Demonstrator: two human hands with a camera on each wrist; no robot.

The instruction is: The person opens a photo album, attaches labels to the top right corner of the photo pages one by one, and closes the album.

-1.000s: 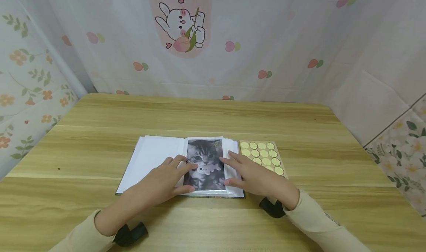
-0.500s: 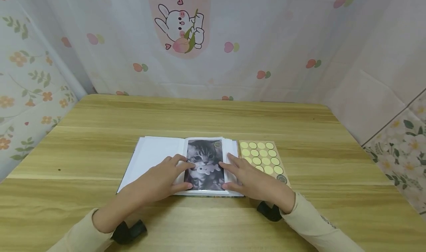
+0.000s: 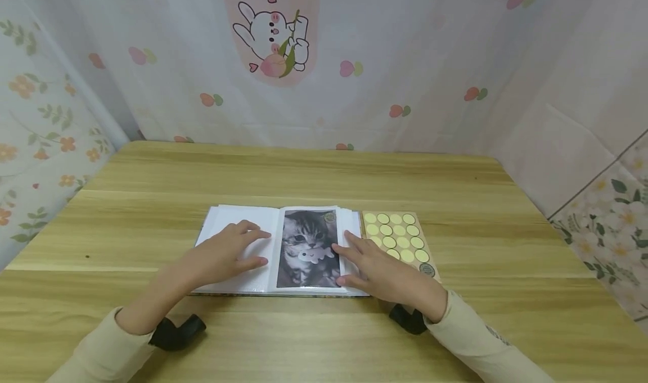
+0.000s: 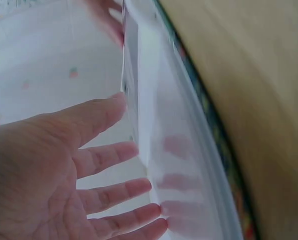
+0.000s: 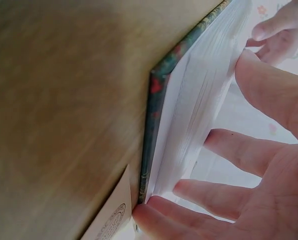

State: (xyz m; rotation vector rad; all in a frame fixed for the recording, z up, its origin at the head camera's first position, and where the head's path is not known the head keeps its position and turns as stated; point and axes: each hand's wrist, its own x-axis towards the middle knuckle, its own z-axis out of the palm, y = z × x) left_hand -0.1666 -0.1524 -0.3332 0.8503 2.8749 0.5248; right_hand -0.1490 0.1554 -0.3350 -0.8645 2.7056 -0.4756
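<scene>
A photo album (image 3: pixel 349 217) lies open on the table, white on its left page. A grey picture of a kitten (image 3: pixel 304 270) fills most of its right page. Over the left page hovers my left hand (image 3: pixel 220 256), fingers spread, apart from the picture; in the left wrist view its fingers (image 4: pixel 121 187) are fairly straight and mirrored in the glossy page. My right hand (image 3: pixel 382 265) rests on the right page, fingertips at the picture's right edge. In the right wrist view its fingers (image 5: pixel 218 197) lie along the stacked page edges, holding nothing.
Right of the album lies a tan sheet of round yellow stickers (image 3: pixel 400 231), partly under my right hand, with a dark round mark near its lower corner. The wooden table (image 3: pixel 314 175) ends against a patterned cloth backdrop (image 3: pixel 430 62).
My left hand has moved left, off the kitten picture's left edge and over the white page. My right hand stays at the picture's right edge, having shifted slightly.
</scene>
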